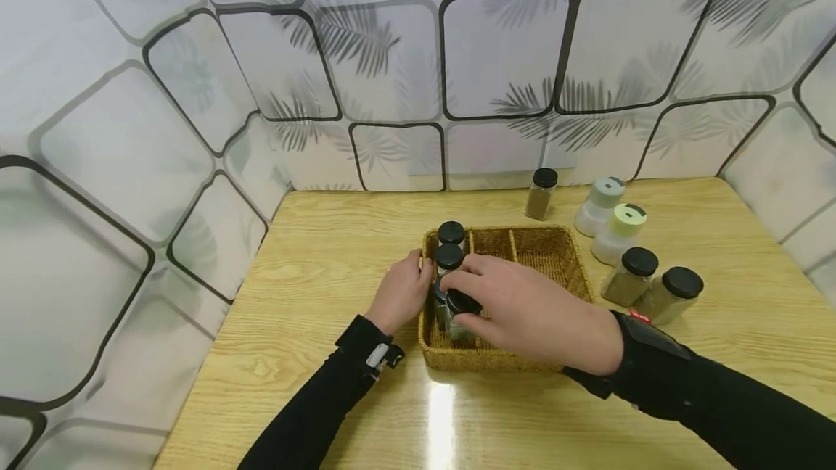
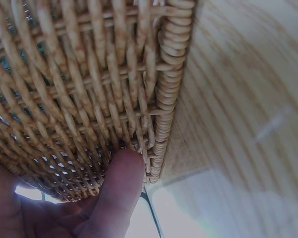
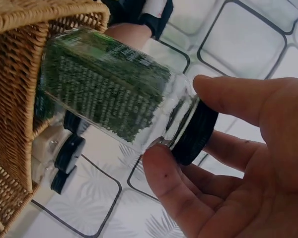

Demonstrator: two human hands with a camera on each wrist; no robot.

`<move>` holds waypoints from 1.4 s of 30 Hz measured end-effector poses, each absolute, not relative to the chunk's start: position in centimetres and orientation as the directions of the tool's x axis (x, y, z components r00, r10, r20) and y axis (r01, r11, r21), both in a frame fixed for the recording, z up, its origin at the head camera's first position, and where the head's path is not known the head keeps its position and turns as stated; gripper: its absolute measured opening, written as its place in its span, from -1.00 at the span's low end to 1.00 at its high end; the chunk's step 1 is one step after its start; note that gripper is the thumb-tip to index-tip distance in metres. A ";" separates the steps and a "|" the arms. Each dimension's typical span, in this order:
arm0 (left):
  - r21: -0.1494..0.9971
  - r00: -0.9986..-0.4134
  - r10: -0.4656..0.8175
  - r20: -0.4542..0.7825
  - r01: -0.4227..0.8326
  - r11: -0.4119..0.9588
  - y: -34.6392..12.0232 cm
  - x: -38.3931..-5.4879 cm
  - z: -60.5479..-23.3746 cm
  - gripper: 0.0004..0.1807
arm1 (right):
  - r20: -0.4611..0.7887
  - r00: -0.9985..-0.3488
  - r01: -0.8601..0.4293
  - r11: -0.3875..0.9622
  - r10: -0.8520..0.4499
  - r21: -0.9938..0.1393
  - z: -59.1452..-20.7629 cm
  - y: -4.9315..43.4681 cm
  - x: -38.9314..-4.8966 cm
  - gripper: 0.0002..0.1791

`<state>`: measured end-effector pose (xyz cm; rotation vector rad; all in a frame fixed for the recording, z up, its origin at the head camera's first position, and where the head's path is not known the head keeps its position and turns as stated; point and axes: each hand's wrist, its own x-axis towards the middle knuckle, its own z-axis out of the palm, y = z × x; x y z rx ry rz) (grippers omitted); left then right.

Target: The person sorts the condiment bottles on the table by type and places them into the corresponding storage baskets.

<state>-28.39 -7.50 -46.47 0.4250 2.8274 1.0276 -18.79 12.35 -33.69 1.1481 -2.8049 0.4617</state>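
Observation:
My right hand (image 1: 516,303) pinches a glass jar of green dried herbs (image 3: 104,84) by its black lid (image 3: 196,131), thumb and fingers set around the cap. The jar is tilted in the right wrist view, its base inside the front left of a wicker basket (image 1: 503,365). Behind it, more black-lidded jars (image 1: 449,256) stand in a row in the basket's left compartment. My left hand (image 1: 401,292) holds the basket's left side. In the left wrist view one digit (image 2: 121,186) presses against the woven outer wall (image 2: 89,74).
Right of the basket stand two black-lidded jars (image 1: 630,274), a yellow-topped container (image 1: 620,234) and a grey-topped one (image 1: 599,207). Another black-lidded jar (image 1: 541,194) stands behind the basket. Patterned curtain (image 1: 392,64) borders the wooden table (image 1: 326,252) at the back and sides. Dividers split the basket into compartments.

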 end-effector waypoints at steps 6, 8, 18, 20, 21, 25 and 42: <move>0.638 -0.957 0.291 -0.004 0.222 0.738 -7.4 -28.5 -46.4 -0.38 | 0.178 -0.707 -0.706 0.668 -0.685 -0.235 -34.7 11.8 -18.9 -0.59; 0.636 -0.957 0.292 -0.004 0.222 0.739 -7.4 -28.5 -46.4 -0.38 | 0.168 -0.706 -0.706 0.667 -0.688 -0.238 -35.1 11.6 -18.9 -0.59; 0.647 -0.956 0.294 0.005 0.227 0.727 -7.4 -28.5 -46.5 -0.40 | 0.141 -0.705 -0.708 0.676 -0.695 -0.205 -37.4 10.6 -19.2 -0.61; 0.649 -0.955 0.296 0.006 0.229 0.726 -7.4 -28.5 -46.5 -0.40 | 0.141 -0.705 -0.708 0.679 -0.695 -0.195 -37.8 10.4 -19.2 -0.61; 0.650 -0.955 0.298 0.006 0.230 0.724 -7.4 -28.5 -46.5 -0.40 | 0.141 -0.706 -0.707 0.681 -0.694 -0.191 -38.0 10.4 -19.2 -0.62; 0.649 -0.954 0.301 0.010 0.235 0.724 -7.3 -28.5 -46.5 -0.40 | 0.146 -0.705 -0.709 0.684 -0.694 -0.174 -38.5 10.2 -19.3 -0.62; 0.645 -0.958 0.287 0.015 0.228 0.729 -7.5 -28.5 -46.8 -0.38 | 0.192 -0.693 -0.718 0.689 -0.695 -0.099 -39.7 9.7 -19.1 -0.59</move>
